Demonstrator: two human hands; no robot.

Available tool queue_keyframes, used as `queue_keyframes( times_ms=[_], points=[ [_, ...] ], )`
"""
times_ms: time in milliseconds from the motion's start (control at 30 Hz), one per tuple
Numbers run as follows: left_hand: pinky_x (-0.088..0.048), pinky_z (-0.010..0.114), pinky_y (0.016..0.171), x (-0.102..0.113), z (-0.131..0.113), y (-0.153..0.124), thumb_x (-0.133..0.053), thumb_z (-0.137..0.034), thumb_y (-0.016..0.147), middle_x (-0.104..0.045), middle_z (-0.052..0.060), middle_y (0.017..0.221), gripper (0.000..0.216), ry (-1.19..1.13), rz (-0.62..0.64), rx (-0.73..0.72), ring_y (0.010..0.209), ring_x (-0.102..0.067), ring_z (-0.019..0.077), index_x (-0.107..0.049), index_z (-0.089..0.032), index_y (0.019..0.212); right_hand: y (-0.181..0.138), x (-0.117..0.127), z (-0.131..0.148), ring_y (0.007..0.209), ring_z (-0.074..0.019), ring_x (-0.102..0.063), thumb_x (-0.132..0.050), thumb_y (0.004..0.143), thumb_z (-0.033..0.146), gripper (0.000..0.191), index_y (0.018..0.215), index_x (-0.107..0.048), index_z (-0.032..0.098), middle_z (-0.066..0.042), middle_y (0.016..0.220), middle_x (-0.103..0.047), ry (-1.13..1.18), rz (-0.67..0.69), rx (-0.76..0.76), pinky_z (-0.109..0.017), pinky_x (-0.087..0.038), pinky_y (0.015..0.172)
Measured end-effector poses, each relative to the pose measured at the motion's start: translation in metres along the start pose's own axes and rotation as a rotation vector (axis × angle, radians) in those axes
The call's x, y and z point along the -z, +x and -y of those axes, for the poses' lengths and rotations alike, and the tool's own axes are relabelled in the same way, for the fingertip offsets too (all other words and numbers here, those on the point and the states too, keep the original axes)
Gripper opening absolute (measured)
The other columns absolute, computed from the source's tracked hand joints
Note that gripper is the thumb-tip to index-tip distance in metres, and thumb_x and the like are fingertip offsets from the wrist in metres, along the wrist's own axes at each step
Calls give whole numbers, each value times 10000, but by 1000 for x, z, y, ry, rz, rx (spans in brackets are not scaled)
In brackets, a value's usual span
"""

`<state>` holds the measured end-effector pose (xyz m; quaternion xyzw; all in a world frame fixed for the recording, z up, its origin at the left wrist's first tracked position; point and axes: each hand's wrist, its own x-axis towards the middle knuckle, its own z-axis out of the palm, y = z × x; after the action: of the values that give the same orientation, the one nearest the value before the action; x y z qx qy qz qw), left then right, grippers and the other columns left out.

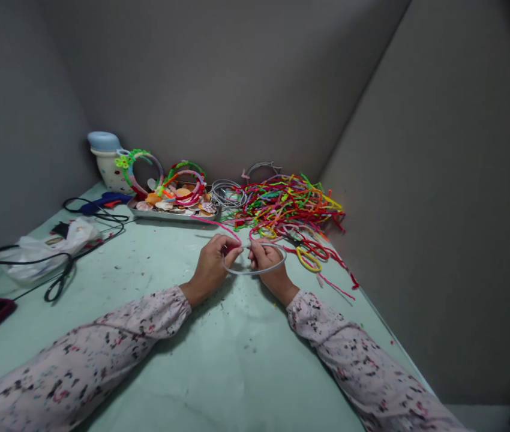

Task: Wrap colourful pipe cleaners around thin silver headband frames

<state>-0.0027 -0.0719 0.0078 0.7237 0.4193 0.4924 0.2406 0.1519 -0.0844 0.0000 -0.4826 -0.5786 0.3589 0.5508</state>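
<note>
Grey metal headband [255,271]: held low over the green table [219,360], its visible arc bare.
Left hand [212,264]: pinches one end together with a pink cord [219,224].
Right hand [267,259]: clenched on the other end.
Progress: wrapping looks barely begun. Wrapped headbands [187,177] stand in the tray [169,215], and the cord pile [288,204] lies close by.

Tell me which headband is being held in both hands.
The bare grey metal headband, gripped by the left hand and right hand at mid-table; the other bare hoops lie stacked beside the metal tray, untouched.
</note>
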Motion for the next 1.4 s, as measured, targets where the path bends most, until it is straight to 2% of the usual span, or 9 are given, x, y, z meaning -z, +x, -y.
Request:
queue_keyframes(
  times_ms=[333, 733, 1000, 1200, 1400],
  points=[
    [-468, 283, 708, -1, 1, 0, -568, -306, 843, -623, 43, 851, 147, -21, 34, 6, 788, -583, 164, -643, -180, 852, 0, 1, -3, 481, -95, -498, -457, 883, 513, 379, 724, -570, 187, 18, 620, -538, -22, -4, 40, -213, -408, 448],
    [-450, 283, 698, -3, 6, 0, -538, -297, 857, -605, 41, 832, 147, -10, 79, -8, 764, -561, 159, -617, -174, 843, -1, 1, -1, 498, -109, -509, -451, 908, 417, 318, 702, -560, 199, 19, 627, -538, -60, 5, 103, -234, -416, 498],
    [-452, 275, 713, -3, 3, 0, -528, -331, 865, -621, 54, 884, 192, -102, 89, 56, 791, -567, 161, -604, -168, 931, 1, 0, 1, 483, -98, -505, -446, 904, 441, 373, 651, -551, 188, 14, 626, -543, -85, -33, 70, -225, -417, 491],
    [-423, 273, 703, 0, -2, -1, -455, -355, 901, -596, 41, 824, 250, -65, 115, 73, 777, -540, 163, -603, -155, 881, 1, 1, -2, 482, -94, -501, -449, 898, 467, 368, 702, -557, 175, 16, 632, -536, -50, -16, 65, -215, -408, 464],
    [-405, 266, 666, -1, 0, 0, -449, -347, 897, -598, 37, 790, 255, -80, 138, 107, 744, -530, 161, -603, -149, 851, 0, 1, -1, 467, -92, -487, -452, 907, 436, 354, 669, -535, 187, 28, 597, -510, -49, -6, 84, -216, -392, 453]
  ],
)
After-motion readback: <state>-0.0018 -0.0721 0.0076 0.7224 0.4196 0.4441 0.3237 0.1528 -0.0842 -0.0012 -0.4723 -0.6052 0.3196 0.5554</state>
